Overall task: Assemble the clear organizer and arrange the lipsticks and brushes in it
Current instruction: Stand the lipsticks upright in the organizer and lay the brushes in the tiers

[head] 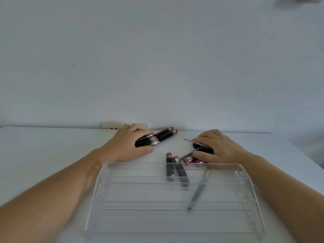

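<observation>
Organizer [122,193] nearest on the table [43,148], lipsticks [165,135] and brushes [190,142] scattered behind it.

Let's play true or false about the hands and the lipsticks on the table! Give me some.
1. The left hand rests on some lipsticks. True.
2. The clear organizer stands against the wall. False: it lies near the table's front edge, close to the person.
3. The right hand is on brushes and lipsticks. True.
4. All lipsticks are under the hands. False: two lipsticks lie free by the wall.
5. The table is black. False: it is white.
</observation>
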Demonstrator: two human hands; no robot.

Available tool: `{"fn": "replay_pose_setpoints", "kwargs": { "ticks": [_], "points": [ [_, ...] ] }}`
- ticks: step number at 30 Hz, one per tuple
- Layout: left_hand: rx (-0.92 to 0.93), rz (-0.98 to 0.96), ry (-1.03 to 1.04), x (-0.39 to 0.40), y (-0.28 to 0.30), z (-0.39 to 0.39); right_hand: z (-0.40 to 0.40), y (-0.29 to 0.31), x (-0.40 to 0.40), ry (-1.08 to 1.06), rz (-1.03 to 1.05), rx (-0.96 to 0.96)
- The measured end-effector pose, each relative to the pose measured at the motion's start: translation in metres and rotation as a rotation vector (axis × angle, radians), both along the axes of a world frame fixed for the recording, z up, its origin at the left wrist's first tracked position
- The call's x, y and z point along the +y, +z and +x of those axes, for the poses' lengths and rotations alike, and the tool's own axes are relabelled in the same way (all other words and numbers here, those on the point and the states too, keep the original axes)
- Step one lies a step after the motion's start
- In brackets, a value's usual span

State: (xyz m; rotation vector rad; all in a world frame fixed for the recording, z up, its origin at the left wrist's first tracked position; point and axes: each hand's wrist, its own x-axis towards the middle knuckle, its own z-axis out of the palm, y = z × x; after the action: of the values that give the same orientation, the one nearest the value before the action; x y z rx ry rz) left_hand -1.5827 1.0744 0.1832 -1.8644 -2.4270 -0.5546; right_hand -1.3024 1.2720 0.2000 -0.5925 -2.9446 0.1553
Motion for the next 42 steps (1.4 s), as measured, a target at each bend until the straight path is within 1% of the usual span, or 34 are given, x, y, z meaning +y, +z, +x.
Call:
{"fn": "replay_pose_setpoints", "kwargs": {
  "ticks": [2,4,6,9,14,16,19,25,28,31,36,42],
  "points": [
    [0.023,0.022,-0.027,-0.002,0.001,0.002,0.000,0.000,-0.003,-0.029,-0.027,-0.023],
    [0.048,0.032,-0.039,-0.004,0.002,0.004,0.000,0.000,-0.006,-0.043,-0.009,-0.021],
    [0.039,0.032,-0.032,-0.005,0.003,0.006,0.001,0.000,-0.009,-0.051,0.008,-0.002],
    [0.012,0.028,-0.027,-0.006,0.008,0.007,-0.002,0.000,-0.011,-0.083,-0.028,0.043],
    [-0.210,0.004,0.022,-0.009,0.013,0.000,-0.005,-0.003,-0.011,-0.102,-0.031,0.078],
    [-0.245,-0.010,0.038,-0.009,0.014,-0.002,-0.005,-0.005,-0.011,-0.127,-0.030,0.101],
    [-0.202,-0.039,0.048,-0.008,0.014,-0.003,-0.007,-0.002,-0.014,-0.168,-0.057,0.088],
    [-0.075,-0.088,-0.013,-0.009,0.020,0.002,-0.007,0.006,-0.020,-0.181,-0.161,0.062],
    [-0.073,-0.067,-0.034,-0.012,0.023,0.007,-0.005,0.006,-0.023,-0.169,-0.195,0.099],
    [-0.056,-0.040,-0.059,-0.016,0.025,0.009,-0.003,0.005,-0.024,-0.160,-0.177,0.150],
    [0.025,-0.002,-0.075,-0.017,0.025,0.012,-0.004,0.006,-0.025,-0.169,-0.073,0.164],
    [0.026,0.036,-0.083,-0.018,0.022,0.014,-0.002,0.005,-0.027,-0.212,-0.060,0.274]
  ]
}}
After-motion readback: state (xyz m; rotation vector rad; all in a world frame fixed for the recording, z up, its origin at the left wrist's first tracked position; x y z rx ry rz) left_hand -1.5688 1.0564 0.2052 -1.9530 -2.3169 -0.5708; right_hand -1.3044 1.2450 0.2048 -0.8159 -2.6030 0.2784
